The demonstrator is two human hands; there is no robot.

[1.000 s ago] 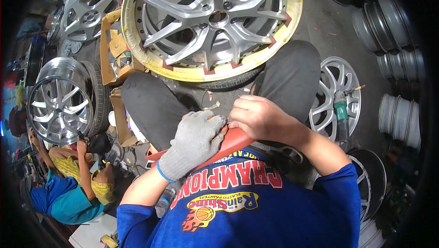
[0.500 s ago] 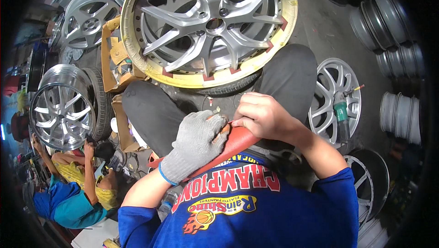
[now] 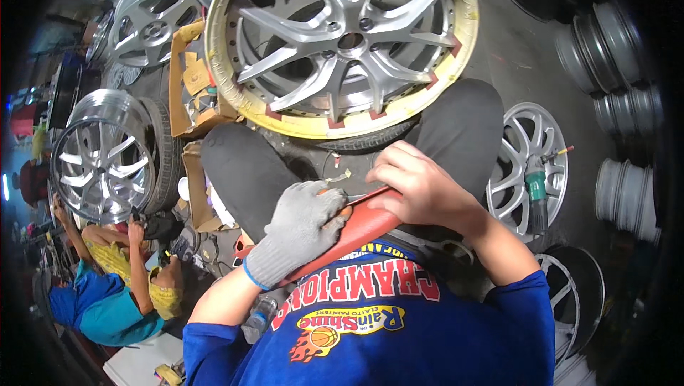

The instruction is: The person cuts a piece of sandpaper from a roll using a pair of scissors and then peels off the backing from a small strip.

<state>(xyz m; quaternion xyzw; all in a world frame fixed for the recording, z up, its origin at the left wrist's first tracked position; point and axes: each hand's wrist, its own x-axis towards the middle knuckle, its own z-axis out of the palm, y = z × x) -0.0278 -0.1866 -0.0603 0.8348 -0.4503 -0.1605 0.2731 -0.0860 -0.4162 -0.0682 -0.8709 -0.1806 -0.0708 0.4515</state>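
In front of my chest, a red sheet that looks like sandpaper (image 3: 367, 228) is bent lengthwise into a loose curve. My left hand (image 3: 303, 222), in a grey knit glove with bare fingertips showing, is closed over its left part. My right hand (image 3: 420, 190) is bare and pinches the far right end, thumb against the sheet and fingers curled above. A thin pale edge shows between the hands; I cannot tell what it is. Beyond my knees stands a large silver alloy wheel (image 3: 350, 40), its rim wrapped in yellowish tape with dark red pieces near the spoke ends.
Right of my knee, a green power grinder (image 3: 534, 183) lies on a silver wheel (image 3: 509, 201). Cardboard boxes (image 3: 187, 119) stand left of the taped wheel. Further left, a co-worker (image 3: 117, 300) sits near a shiny wheel (image 3: 103, 172). Several rims (image 3: 627, 201) line the far right.
My right fingers have lifted and spread slightly from the sheet's end, while the left hand keeps its hold. The whole view has shifted a little, with the taped wheel now further right.
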